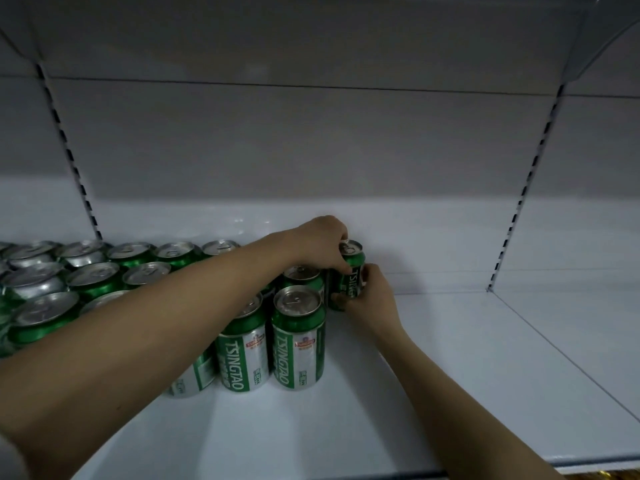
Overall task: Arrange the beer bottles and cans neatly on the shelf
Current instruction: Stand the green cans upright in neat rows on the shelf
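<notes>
grey back panel [311, 140], slotted uprights [523, 188]

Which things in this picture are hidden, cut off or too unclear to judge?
- Head view: the left forearm covers several cans in the block, so their count is unknown.
- The held can: both the left hand and the right hand cover its sides; whether it stands on the shelf cannot be told.
- The left edge cuts off the rows.
- Small label print on the front cans is too small.
</notes>
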